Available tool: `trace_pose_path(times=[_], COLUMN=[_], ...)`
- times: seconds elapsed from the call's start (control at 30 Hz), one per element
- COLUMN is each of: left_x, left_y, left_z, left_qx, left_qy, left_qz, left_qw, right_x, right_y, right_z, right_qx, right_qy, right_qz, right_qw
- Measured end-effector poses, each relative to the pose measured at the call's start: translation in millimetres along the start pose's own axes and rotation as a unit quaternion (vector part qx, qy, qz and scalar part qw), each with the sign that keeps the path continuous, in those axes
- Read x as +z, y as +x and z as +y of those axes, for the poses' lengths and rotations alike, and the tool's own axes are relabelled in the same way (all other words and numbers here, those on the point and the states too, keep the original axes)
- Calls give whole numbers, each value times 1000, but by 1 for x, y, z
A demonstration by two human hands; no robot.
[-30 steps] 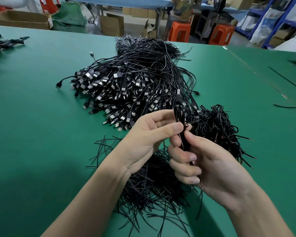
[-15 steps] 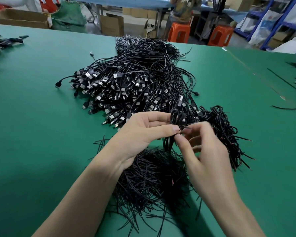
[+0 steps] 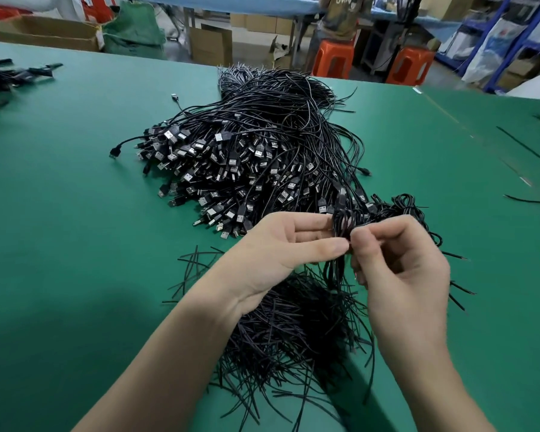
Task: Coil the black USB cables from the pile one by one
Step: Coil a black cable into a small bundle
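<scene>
Head view, surface: green table; cable pile at centre, loose black ties nearer.
Cable: small coil at the pile's near-right edge, between both hands.
Left hand: pinches the coil.
Right hand: curled fingertips pinch it too.
Room: orange stools, cardboard boxes — far, beyond the table.

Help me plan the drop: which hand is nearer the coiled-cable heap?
Right. The right hand is just in front of the coiled-cable heap; the left hand is farther left.
</scene>
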State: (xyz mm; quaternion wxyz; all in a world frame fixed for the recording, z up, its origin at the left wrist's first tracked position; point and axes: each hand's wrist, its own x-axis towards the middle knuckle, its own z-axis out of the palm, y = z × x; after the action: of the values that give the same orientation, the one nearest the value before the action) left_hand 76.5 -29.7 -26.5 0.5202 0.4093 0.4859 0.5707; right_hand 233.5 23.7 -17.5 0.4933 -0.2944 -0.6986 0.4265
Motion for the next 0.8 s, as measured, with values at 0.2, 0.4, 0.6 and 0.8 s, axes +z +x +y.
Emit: trace_pose_path(times=[0.2, 0.4, 0.6, 0.8], left_x=[13, 7, -4, -1], left_y=[1, -2, -6, -1], left_z=[3, 5, 9, 4], left_qx=[230, 274, 183, 188], left_qy=[274, 322, 202, 180], left_qz=[138, 125, 47, 83], left_qw=[923, 898, 961, 962], right_x=[14, 16, 16, 17], right_y=[4, 9, 6, 11], right_z=[-6, -9, -10, -10], right_qx=[244, 248, 204, 223], right_qy=[273, 270, 201, 224], right_qz=[64, 64, 46, 22], right_qw=[928, 928, 957, 948])
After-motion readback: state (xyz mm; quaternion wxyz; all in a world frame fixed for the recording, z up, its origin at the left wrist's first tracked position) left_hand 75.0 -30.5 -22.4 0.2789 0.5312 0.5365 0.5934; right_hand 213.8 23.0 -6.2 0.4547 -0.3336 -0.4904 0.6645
